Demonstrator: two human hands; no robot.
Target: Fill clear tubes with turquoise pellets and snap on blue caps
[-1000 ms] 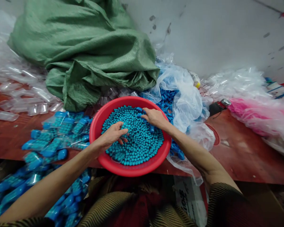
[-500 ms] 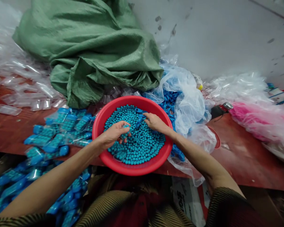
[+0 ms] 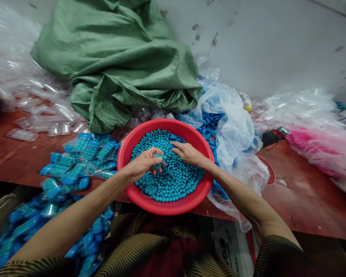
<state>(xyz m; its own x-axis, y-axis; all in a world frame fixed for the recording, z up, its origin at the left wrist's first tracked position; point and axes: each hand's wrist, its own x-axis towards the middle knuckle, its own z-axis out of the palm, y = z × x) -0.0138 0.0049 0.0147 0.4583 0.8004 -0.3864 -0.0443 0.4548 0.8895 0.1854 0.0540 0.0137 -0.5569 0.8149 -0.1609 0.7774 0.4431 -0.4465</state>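
A red basin (image 3: 122,157) full of small turquoise balls (image 3: 178,181) sits in front of me. Over its left half, my left hand (image 3: 145,163) is closed around a small clear container (image 3: 160,157) with turquoise balls in it. My right hand (image 3: 187,153) is just to the right, above the balls, its fingertips pinched on a blue plastic cap (image 3: 171,146) that they mostly hide. More blue pieces (image 3: 176,137) lie on the balls behind that hand. Another clear container (image 3: 149,189) rests among the balls near the basin's front.
Filled blue-capped containers (image 3: 75,161) lie left of the basin, with more heaped below the table edge. Empty clear containers (image 3: 46,115) spread behind them. A green sack (image 3: 127,65) stands at the back. Right of the basin is a plastic bag (image 3: 233,127) with blue pieces.
My right hand has shifted slightly, and its fingers now cover more of the blue cap. My left hand still holds the container. The whole view has moved a little to the left.
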